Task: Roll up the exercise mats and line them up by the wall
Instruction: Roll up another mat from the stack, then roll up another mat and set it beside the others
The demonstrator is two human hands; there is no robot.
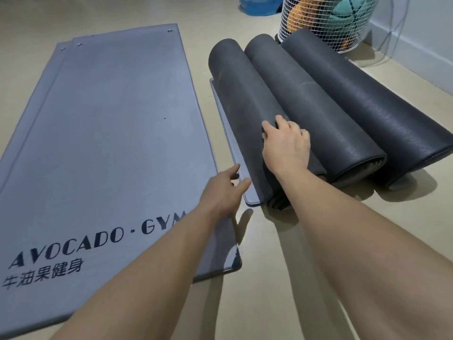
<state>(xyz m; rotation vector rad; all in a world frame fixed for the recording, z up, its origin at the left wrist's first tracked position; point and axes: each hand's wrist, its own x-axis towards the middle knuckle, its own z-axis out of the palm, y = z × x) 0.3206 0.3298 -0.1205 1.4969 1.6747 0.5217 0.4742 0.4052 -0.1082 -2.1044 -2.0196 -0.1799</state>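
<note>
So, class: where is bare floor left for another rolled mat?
Bare floor lies in front of the three rolled mats, and a narrow strip runs between them and the flat mats. Crowded: rolls touch, reaching the wire basket.

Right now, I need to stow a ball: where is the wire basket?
Head view, top right: the wire basket stands by the wall, just behind the far end of the rightmost rolled mat.
</note>
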